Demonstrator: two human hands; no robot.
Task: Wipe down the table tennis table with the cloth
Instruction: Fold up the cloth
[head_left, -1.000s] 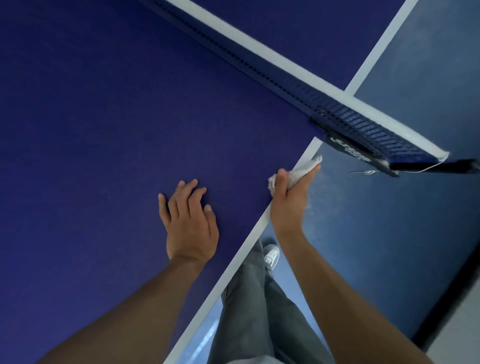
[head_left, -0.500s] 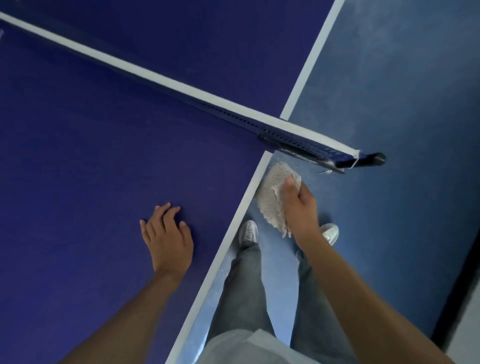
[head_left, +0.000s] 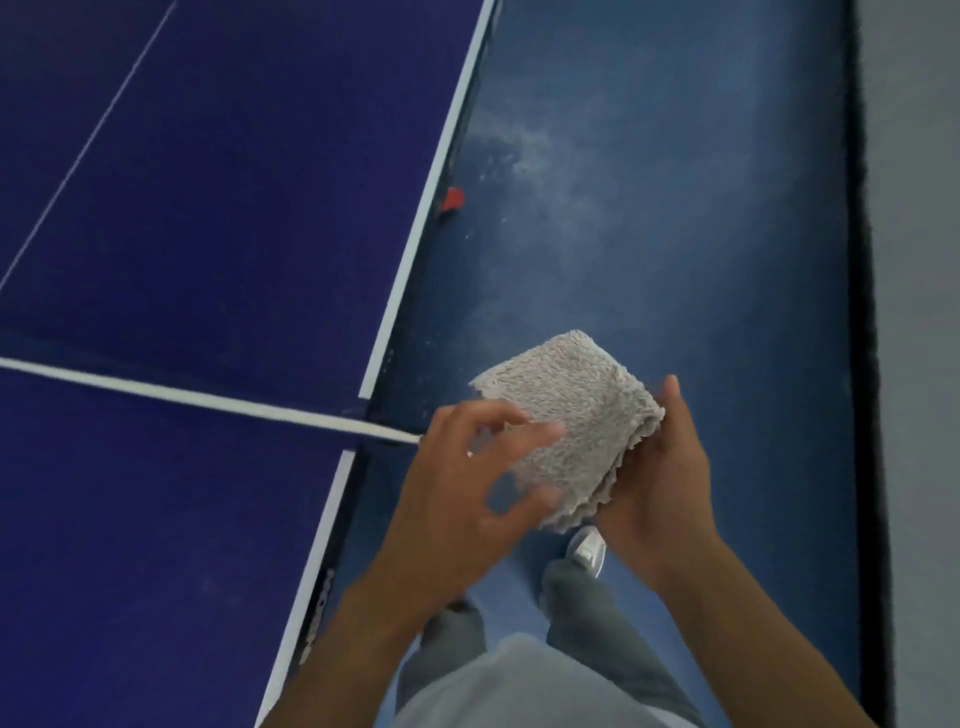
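The cloth (head_left: 566, 426), grey and folded thick, hangs over the blue floor (head_left: 649, 208), at 3 o'clock from the net (head_left: 208, 397) end. The right hand (head_left: 660, 483) cups it from 4 o'clock, fingers curled beneath. The blurred left hand (head_left: 457, 488) spreads its fingers at the cloth's 8 o'clock side; whether it grips cannot be told. The table tennis table (head_left: 234, 182) lies at 9 o'clock.

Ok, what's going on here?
A person stands beside the table, near the end of the net. Their right hand holds a folded grey cloth out over the floor, off the table. The left hand, blurred and with fingers spread, lies across the cloth, perhaps refolding it. Neither hand nor the cloth touches the tabletop, so no wiping is under way at this moment.
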